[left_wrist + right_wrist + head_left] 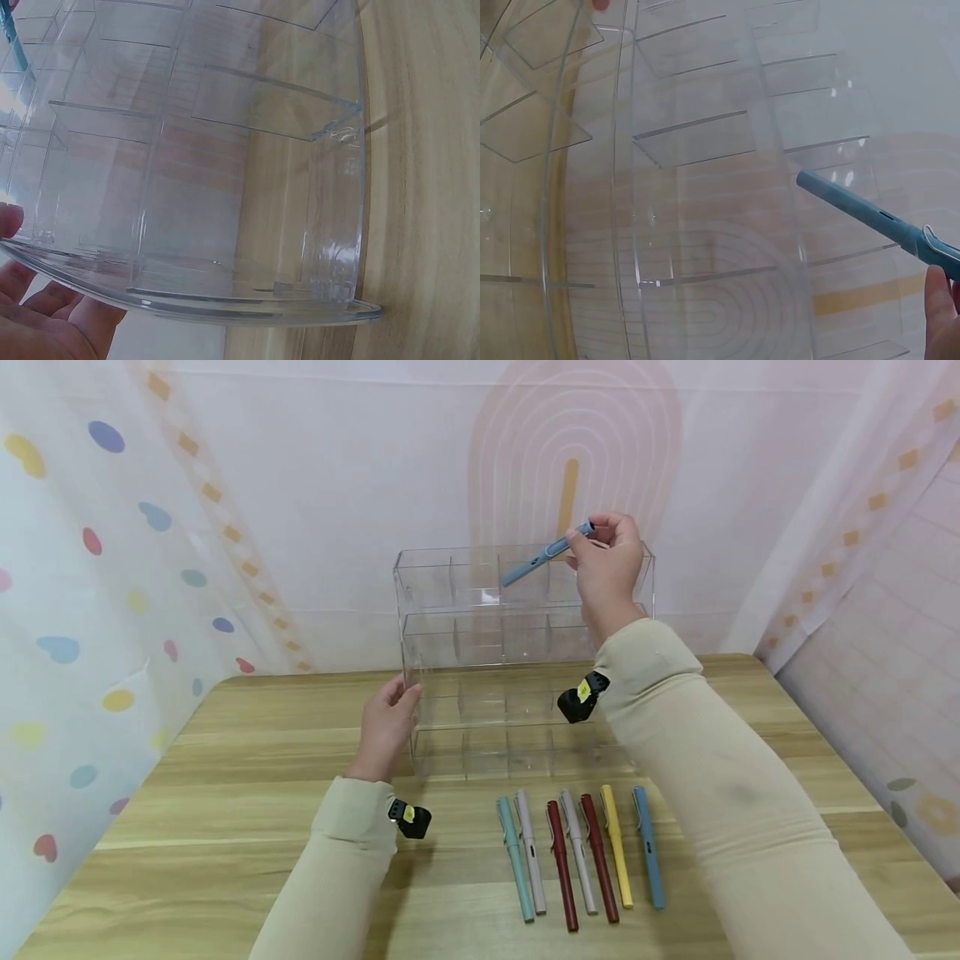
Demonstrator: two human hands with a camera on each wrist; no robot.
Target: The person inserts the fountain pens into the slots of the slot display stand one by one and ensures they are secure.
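A clear plastic tiered rack [480, 652] with divided compartments stands upright on the table. My right hand [609, 564] pinches a blue capped pen [547, 553] by its clip end, over the top tier. The pen slants down to the left, and its plain end overlaps the upper compartments in the head view. In the right wrist view, the pen's barrel [855, 208] and metal clip show, with fingertips at the lower right. My left hand [387, 727] grips the rack's left side panel [187, 307], its thumb on one face and the other fingers behind.
Several capped pens lie in a loose row before the rack: a teal pen [515, 860], lilac, dark red and yellow ones [617, 847], and a blue pen [649, 852] at the right. Patterned curtains [337, 485] hang behind and beside the wooden table [187, 860].
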